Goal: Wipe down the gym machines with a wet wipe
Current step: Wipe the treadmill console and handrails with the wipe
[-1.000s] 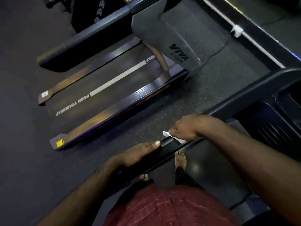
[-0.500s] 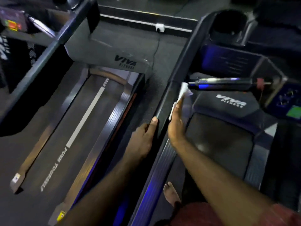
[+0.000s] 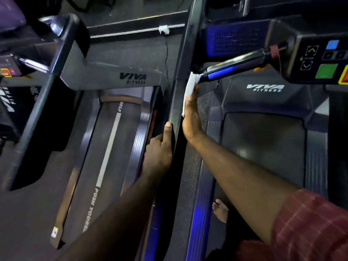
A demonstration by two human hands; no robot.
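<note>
Pressing straight-fingered, your right hand (image 3: 191,117) pins the wipe (image 3: 190,85) to the rail (image 3: 174,102) your left hand (image 3: 160,149) grips. Likely limp; hold it under your palm.

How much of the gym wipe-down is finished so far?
Done: cannot tell; in this dim light no surface looks visibly wiped. In hand: the right hand presses the wipe flat against the inner side of the rail, while the left hand holds that rail. Left, probably: the bar by the wipe's tip, the console and the next treadmill.
</note>
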